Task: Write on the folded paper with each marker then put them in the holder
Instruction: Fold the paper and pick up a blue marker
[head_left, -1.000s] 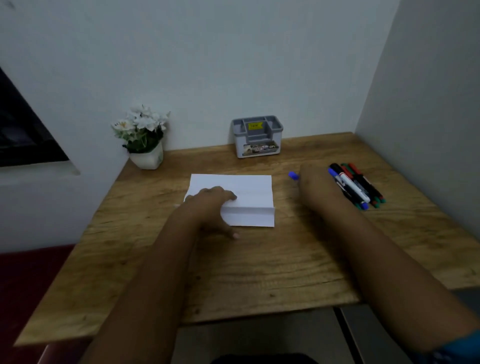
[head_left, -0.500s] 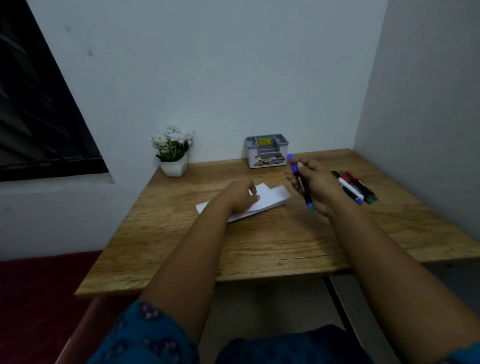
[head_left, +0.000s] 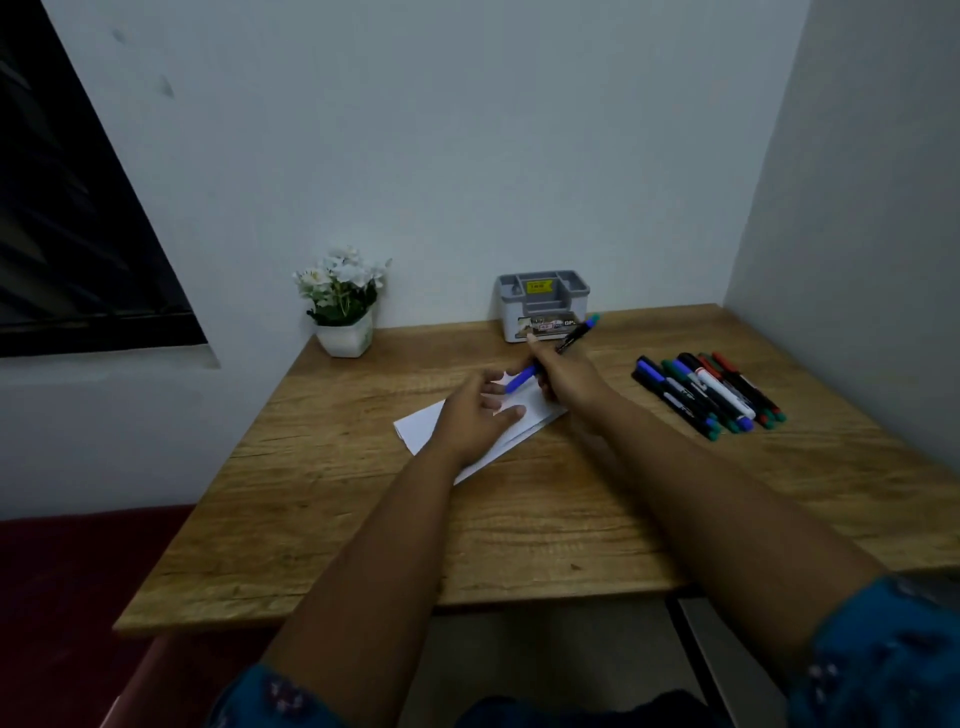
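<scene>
The folded white paper (head_left: 417, 424) lies slantwise on the middle of the wooden table (head_left: 519, 530). My left hand (head_left: 475, 415) rests on it with fingers spread and relaxed, the fingertips close to a marker's blue cap (head_left: 521, 378). My right hand (head_left: 563, 376) grips that black marker (head_left: 575, 336) by its barrel just above the paper's far end, cap towards my left hand and tail towards the holder. The grey holder (head_left: 543, 306) stands at the back against the wall. Several more markers (head_left: 706, 392) lie side by side at the right.
A small white pot of white flowers (head_left: 344, 312) stands at the table's back left corner. Walls close the table in behind and on the right. A dark window (head_left: 78, 234) is on the left. The table's front edge runs below my forearms.
My right hand has carried the blue-capped marker from beside the marker row to over the paper's far end. My left hand's fingers have spread towards the cap. The camera has pulled back and tilted.
</scene>
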